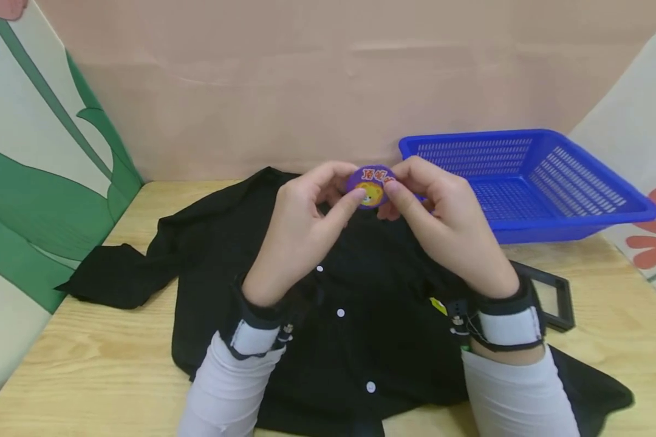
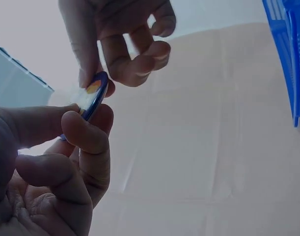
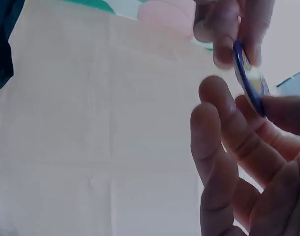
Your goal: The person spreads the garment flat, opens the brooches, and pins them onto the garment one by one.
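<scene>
A round purple badge [image 1: 373,187] with a yellow cartoon animal face and red-and-white lettering is held up over a black shirt [image 1: 213,303]. My left hand [image 1: 308,224] pinches its left edge between thumb and fingers. On the opposite edge, the thumb and fingers of my right hand [image 1: 451,224] pinch it too. Both wrist views show the badge [image 2: 97,93] nearly edge-on, a thin disc with a dark blue rim. White buttons run down the shirt's front, and one sleeve stretches out to the left.
A blue plastic basket [image 1: 579,223] stands at the back right of the wooden table [image 1: 104,358]. Beside my right wrist lies a black rectangular frame [image 1: 564,303], partly covered. A small yellow item [image 1: 438,305] shows on the shirt. Painted panels flank the table.
</scene>
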Tool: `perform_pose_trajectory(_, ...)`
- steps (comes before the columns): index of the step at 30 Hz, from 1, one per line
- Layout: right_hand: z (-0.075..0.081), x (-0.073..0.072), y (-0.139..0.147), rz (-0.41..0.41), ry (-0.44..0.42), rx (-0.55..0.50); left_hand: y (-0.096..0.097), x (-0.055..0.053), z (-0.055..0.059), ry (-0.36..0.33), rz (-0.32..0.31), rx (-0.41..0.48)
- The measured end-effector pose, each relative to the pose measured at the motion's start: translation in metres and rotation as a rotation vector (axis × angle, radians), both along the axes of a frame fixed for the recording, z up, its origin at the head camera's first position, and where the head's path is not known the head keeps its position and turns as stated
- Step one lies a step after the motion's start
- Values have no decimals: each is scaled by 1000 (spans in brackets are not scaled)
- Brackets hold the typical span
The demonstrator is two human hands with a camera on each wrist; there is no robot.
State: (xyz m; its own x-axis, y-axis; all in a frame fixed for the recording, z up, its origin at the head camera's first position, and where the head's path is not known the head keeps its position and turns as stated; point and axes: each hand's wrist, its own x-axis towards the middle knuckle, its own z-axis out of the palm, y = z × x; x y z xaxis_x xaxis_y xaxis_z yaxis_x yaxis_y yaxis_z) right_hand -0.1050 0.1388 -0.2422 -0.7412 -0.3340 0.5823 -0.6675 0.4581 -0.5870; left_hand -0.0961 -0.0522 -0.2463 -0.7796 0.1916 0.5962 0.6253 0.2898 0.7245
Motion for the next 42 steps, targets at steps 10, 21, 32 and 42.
perform_pose_trajectory(10, 2, 6, -6, -79, 104, -42, 7, 4, 3, 75, 3, 64)
perform_pose_trajectory(21, -5, 10, -22, -61, 127, -138, 8, 10, -3, 90, 8, 111)
perform_pose_trajectory(32, -10, 10, -27, -82, 89, -134, 15, 7, -10, 155, 153, 29)
perform_pose_trajectory(42, -12, 7, -33, -110, 134, -75, 13, 7, -9, 138, 223, -51)
